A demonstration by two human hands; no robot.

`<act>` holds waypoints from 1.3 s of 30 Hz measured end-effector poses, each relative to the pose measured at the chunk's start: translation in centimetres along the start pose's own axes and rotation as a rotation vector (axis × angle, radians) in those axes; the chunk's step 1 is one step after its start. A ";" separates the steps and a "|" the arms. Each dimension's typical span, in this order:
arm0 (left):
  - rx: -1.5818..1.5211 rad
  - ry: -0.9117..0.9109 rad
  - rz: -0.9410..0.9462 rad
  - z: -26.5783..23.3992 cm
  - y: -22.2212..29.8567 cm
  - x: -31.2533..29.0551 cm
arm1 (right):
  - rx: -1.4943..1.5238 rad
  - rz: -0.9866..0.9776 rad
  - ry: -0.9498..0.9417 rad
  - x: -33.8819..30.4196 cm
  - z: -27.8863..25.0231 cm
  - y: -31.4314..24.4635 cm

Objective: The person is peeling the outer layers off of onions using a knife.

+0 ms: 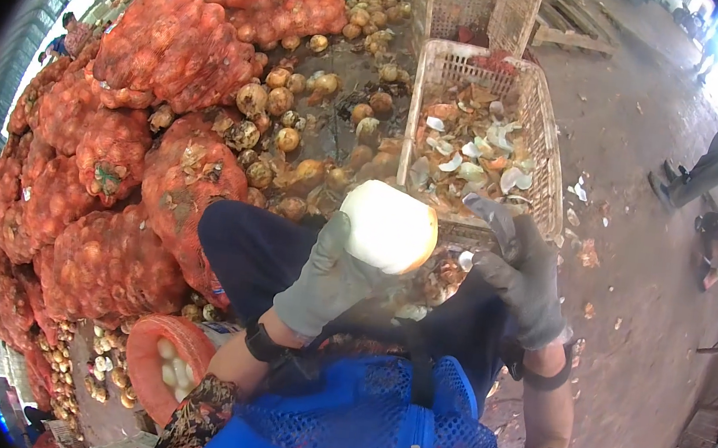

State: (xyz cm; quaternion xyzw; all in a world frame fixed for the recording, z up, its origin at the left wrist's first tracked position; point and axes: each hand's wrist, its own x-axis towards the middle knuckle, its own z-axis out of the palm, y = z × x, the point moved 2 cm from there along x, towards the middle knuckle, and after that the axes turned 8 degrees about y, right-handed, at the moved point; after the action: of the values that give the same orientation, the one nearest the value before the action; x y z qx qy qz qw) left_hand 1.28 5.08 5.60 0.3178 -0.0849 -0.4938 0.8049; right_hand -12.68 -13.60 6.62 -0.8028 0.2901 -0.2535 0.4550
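Note:
My left hand (326, 278), in a grey glove, is wrapped around a large, mostly peeled white onion (389, 227) with a patch of brownish skin on its right side. To the right of the onion and apart from it is my gloved right hand (523, 274). Its thumb and fingers are spread from each other. A small white bit (466, 260) shows at the thumb's tip; I cannot tell what it is. Just beyond both hands stands a pale plastic crate (551, 171) holding onion peels (478, 153).
Red mesh sacks of onions (115, 263) are piled at left. Loose onions (287, 138) lie on the floor ahead. By my left forearm stands an orange bucket (151, 351) with peeled onions. A wooden pallet (571, 37) lies at the back; a person's legs (711, 162) are at right.

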 end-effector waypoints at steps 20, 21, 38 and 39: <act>-0.040 -0.027 -0.174 1.4 -1.2 -2.1 | -0.006 -0.172 -0.267 -0.3 1.6 -2.8; -0.010 -0.023 -0.187 1.4 -1.2 -2.4 | -0.027 -0.074 -0.308 -0.4 1.6 -2.6; -0.112 0.102 -0.202 -0.8 -2.9 -2.9 | 0.022 -0.148 -0.314 -1.6 3.6 -1.2; -0.061 0.091 -0.183 -0.6 -2.7 -2.8 | 0.043 -0.177 -0.273 -1.6 3.7 -1.2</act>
State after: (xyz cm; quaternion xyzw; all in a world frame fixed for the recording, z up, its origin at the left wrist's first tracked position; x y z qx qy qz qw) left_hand -1.85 6.88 4.05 0.3219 -0.0037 -0.5526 0.7688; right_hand -11.01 -9.81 5.73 -0.8422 0.1482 -0.1876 0.4833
